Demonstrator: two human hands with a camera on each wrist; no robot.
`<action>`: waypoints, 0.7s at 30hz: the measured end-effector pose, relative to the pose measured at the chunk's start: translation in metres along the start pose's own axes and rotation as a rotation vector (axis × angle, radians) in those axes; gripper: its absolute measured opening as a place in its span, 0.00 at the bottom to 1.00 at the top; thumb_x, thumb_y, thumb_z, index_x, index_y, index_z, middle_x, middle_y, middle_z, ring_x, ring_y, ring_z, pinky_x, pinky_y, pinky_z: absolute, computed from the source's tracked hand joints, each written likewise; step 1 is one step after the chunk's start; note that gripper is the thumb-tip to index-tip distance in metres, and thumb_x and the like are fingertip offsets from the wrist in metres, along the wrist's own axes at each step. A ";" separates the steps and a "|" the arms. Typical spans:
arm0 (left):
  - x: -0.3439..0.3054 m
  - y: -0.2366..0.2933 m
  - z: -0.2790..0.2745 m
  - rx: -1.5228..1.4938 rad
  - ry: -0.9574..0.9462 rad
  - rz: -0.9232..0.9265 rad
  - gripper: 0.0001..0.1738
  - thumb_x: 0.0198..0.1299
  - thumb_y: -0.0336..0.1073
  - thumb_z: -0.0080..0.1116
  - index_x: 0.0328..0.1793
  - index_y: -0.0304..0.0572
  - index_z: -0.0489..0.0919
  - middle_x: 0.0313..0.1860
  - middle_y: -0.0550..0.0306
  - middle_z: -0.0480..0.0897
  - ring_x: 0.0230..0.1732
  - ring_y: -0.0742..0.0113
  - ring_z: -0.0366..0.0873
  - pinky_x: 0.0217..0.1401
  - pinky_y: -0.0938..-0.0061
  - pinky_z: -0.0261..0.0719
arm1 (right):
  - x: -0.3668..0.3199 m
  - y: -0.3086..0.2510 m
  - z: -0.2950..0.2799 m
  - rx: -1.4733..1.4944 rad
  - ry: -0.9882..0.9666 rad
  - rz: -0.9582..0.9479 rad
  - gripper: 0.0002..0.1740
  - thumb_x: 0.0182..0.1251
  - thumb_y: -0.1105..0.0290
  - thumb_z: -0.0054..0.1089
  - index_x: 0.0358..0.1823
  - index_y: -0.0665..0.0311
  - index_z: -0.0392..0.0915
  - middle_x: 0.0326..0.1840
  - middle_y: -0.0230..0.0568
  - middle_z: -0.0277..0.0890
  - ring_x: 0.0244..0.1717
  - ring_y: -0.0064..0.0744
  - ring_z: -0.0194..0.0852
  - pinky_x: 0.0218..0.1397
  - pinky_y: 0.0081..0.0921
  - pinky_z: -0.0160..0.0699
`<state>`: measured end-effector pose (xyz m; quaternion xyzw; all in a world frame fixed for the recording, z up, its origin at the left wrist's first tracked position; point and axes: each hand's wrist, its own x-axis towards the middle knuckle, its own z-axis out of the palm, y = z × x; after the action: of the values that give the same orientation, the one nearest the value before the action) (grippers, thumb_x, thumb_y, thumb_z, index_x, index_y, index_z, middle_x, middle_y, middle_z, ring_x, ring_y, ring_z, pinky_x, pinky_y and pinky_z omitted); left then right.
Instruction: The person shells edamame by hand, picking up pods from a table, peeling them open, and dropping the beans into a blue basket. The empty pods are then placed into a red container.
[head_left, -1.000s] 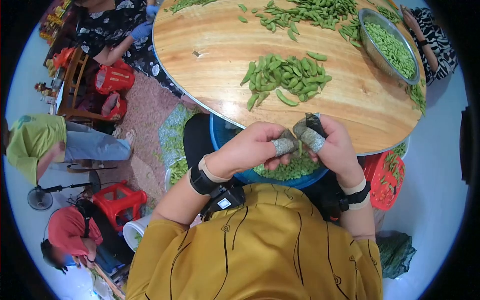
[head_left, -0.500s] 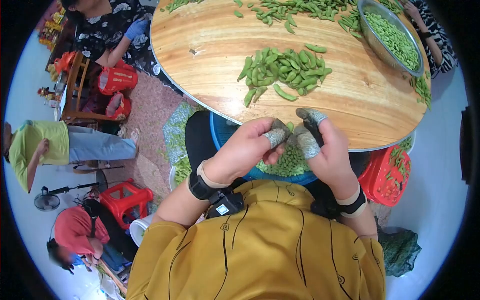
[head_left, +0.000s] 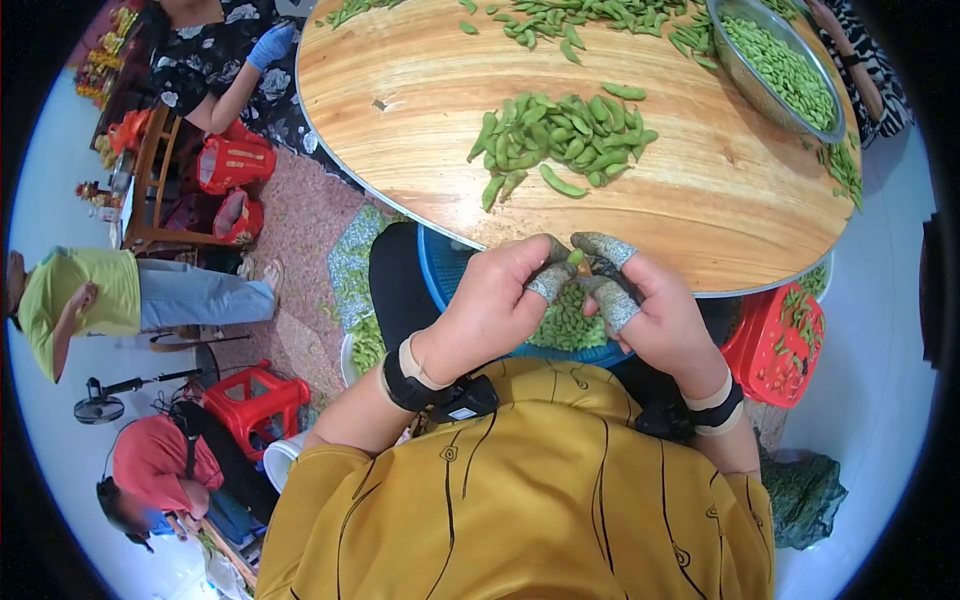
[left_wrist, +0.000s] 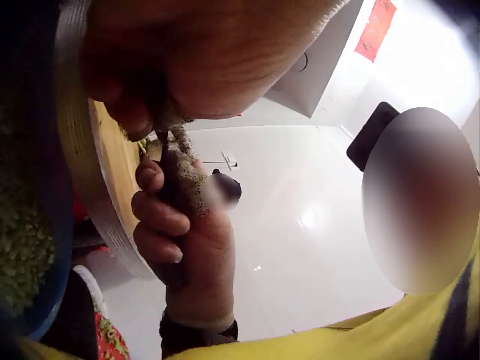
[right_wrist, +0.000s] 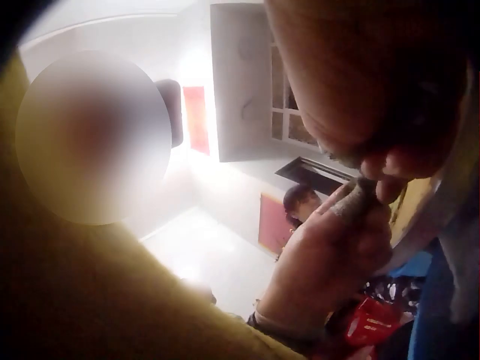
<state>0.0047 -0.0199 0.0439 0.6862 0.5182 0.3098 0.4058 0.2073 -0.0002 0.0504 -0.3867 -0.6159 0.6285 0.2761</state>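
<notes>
My left hand (head_left: 485, 305) pinches a green soybean pod (head_left: 575, 257) between a tape-wrapped thumb and forefinger, just off the near table edge. My right hand (head_left: 660, 315) is right beside it, its wrapped thumb and forefinger parted around the pod's free end. Dark covering shows between those fingers. Below both hands, shelled beans (head_left: 570, 322) lie in a blue basin (head_left: 435, 268). In the left wrist view the right hand's other fingers (left_wrist: 161, 217) are loosely bent. The right wrist view shows the left hand (right_wrist: 322, 244) meeting the right, the pod hidden there.
A pile of pods (head_left: 560, 140) lies on the round wooden table (head_left: 390, 160). Farther right stands a metal bowl (head_left: 738, 98) of shelled beans. A red basket (head_left: 770, 370) is at lower right, a red stool (head_left: 255, 400) at left. Other people (head_left: 90, 300) are around.
My hands have shifted slightly left and up. The right thumb and forefinger have spread apart, while a pod shows in the left fingers. The seated person's blue-gloved hand at the upper left has moved.
</notes>
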 end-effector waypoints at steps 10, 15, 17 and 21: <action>-0.004 -0.002 -0.002 -0.381 -0.142 -0.143 0.07 0.64 0.28 0.49 0.45 0.37 0.77 0.26 0.60 0.77 0.22 0.71 0.73 0.28 0.77 0.71 | 0.000 -0.004 -0.005 0.440 -0.094 0.256 0.16 0.69 0.75 0.48 0.56 0.62 0.75 0.25 0.26 0.72 0.15 0.11 0.59 0.15 0.11 0.56; -0.010 -0.013 0.011 -1.488 -0.323 -0.386 0.09 0.70 0.37 0.48 0.49 0.42 0.73 0.22 0.65 0.68 0.17 0.77 0.62 0.22 0.83 0.59 | 0.000 -0.012 -0.001 0.575 -0.104 0.318 0.16 0.69 0.73 0.49 0.58 0.62 0.74 0.26 0.28 0.71 0.15 0.12 0.60 0.16 0.13 0.57; -0.011 -0.018 0.015 -1.577 -0.350 -0.377 0.10 0.70 0.38 0.48 0.50 0.42 0.72 0.21 0.66 0.67 0.17 0.78 0.60 0.22 0.83 0.57 | 0.002 -0.003 0.002 0.591 -0.122 0.317 0.18 0.69 0.72 0.51 0.60 0.63 0.72 0.26 0.30 0.71 0.16 0.15 0.61 0.17 0.15 0.60; -0.011 -0.029 0.015 -1.753 -0.432 -0.427 0.10 0.71 0.38 0.46 0.51 0.42 0.72 0.20 0.66 0.64 0.15 0.79 0.56 0.21 0.82 0.55 | 0.004 0.017 -0.004 -0.509 0.048 -0.463 0.17 0.62 0.72 0.61 0.52 0.66 0.77 0.31 0.36 0.80 0.30 0.27 0.78 0.33 0.23 0.75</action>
<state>0.0011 -0.0299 0.0115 0.0670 0.1273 0.3749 0.9158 0.2102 0.0041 0.0334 -0.3078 -0.8177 0.3659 0.3204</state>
